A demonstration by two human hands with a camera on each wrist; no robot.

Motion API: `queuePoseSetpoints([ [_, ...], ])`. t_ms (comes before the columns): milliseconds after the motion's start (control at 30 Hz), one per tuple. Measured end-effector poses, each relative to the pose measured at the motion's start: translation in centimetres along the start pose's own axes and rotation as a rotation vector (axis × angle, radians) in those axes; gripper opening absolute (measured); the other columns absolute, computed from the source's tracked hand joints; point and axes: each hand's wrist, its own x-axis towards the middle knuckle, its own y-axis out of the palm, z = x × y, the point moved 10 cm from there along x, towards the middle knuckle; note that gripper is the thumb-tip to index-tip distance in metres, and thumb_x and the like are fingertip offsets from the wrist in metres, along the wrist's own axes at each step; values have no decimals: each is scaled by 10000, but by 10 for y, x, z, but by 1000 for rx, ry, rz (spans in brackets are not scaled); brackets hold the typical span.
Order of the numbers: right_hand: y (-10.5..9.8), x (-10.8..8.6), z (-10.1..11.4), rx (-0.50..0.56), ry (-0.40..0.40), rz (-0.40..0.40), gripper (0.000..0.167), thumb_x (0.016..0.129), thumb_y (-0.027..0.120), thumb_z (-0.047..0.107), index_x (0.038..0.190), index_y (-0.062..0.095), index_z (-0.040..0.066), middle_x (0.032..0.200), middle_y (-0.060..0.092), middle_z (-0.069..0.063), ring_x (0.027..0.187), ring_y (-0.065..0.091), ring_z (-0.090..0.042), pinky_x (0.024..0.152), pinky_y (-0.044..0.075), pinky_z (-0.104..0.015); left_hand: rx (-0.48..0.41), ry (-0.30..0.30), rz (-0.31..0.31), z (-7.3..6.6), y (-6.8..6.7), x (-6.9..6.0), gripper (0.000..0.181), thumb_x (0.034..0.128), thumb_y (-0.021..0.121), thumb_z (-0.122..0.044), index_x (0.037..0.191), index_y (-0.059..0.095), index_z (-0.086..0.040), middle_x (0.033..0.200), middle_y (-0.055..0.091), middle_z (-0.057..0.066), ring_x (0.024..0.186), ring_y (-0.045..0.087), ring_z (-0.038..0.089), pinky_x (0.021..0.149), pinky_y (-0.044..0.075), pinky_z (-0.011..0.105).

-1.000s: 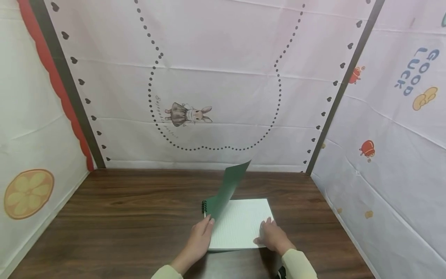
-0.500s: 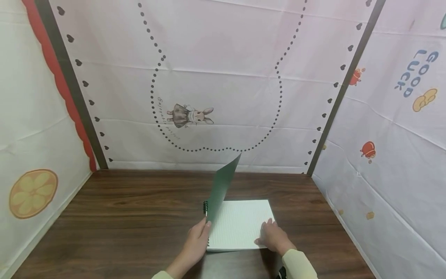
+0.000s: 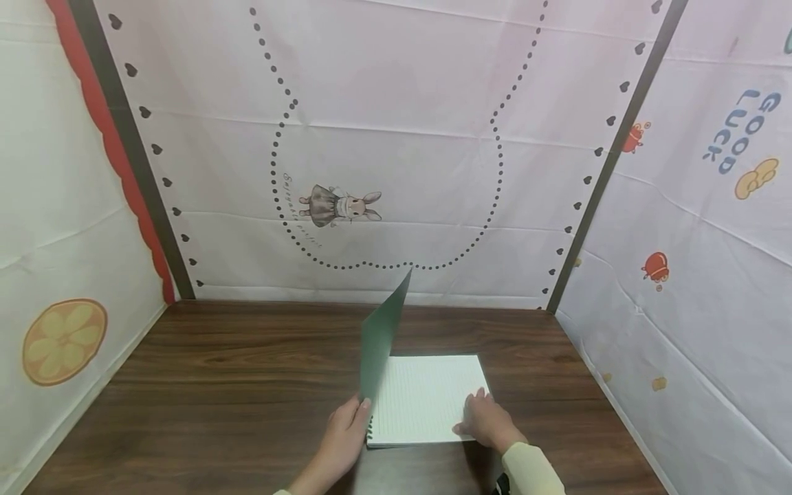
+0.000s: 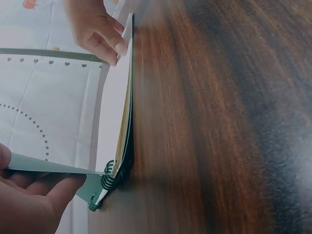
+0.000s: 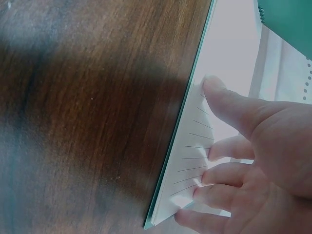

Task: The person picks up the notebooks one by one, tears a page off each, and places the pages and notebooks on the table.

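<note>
A spiral notebook [image 3: 423,395] lies on the wooden table, its lined white page facing up. Its green cover [image 3: 381,337] stands raised at the left side, tilted up from the binding. My left hand [image 3: 345,432] pinches the cover near its lower edge; in the left wrist view the thumb is on one side and the fingers on the other. Dark coil rings [image 4: 111,179] show at the notebook's bound edge. On the page's right side rests my right hand [image 3: 487,418], its fingertips touching the paper, as the right wrist view shows.
The dark wooden table [image 3: 247,371] extends around the notebook. A printed white cloth wall [image 3: 396,165] stands at the back, with more cloth walls at left and right.
The green cover has swung leftward and more upright, with my left hand moving slightly left and down along with it. My right hand has stayed on the page.
</note>
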Motion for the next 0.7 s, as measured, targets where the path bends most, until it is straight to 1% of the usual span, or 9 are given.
queuePoseSetpoints([
  [133,1,0,-1,5,1,2,595,791,788,258,1163,562,-149,1326,436,-447,1226,460,-577,941,449,-640,3,-7,2,1,-1,-3,457,1050,365,-230,1393,440,62,1401,497,264,1318,460,428,1058,384,577],
  [200,1,1,-1,10,1,3,610,794,786,259,1181,555,-152,1331,435,-444,1232,457,-574,950,444,-639,13,3,-11,0,-3,-5,439,1048,372,-217,1364,473,70,1370,525,272,1296,483,433,1049,392,585],
  [333,3,1,-3,0,-1,6,630,807,775,269,1206,542,-159,1335,436,-439,1239,456,-568,959,440,-636,-2,-24,6,3,-4,-6,417,1046,370,-221,1306,527,65,1304,581,266,1247,529,430,1015,423,594],
  [367,3,1,-3,-4,-2,5,628,808,774,271,1203,543,-158,1332,438,-439,1235,459,-569,955,443,-636,-2,-31,7,4,-4,-7,402,1044,374,-217,1270,553,64,1259,609,260,1201,562,422,985,450,584],
  [467,4,2,-3,-18,-5,3,622,811,772,279,1191,546,-159,1327,444,-437,1227,468,-566,942,455,-632,1,-55,18,7,-5,-7,375,1044,376,-227,1170,601,46,1140,656,205,1078,617,331,894,507,506],
  [533,5,3,-4,-19,-4,3,618,812,770,282,1187,549,-156,1329,443,-436,1228,469,-564,941,457,-632,-5,-80,35,10,-5,-7,371,1046,368,-243,1082,612,35,1018,651,153,947,607,255,789,514,415],
  [567,5,3,-4,-22,-5,4,618,809,772,280,1186,550,-156,1325,445,-437,1223,471,-566,935,458,-634,3,-89,29,11,-6,-7,360,1044,376,-240,1012,615,27,931,633,120,870,582,214,724,497,367],
  [633,6,4,-3,-22,-7,5,611,804,776,276,1177,554,-154,1323,446,-437,1218,474,-566,927,462,-635,1,-106,36,13,-6,-8,361,1045,373,-251,937,597,12,827,572,74,771,523,175,641,451,303],
  [700,6,4,-3,-23,-7,8,612,803,775,275,1180,554,-153,1325,445,-437,1221,470,-567,927,460,-636,-5,-126,44,15,-7,-9,369,1046,369,-258,884,571,5,748,487,41,698,454,163,577,390,276],
])
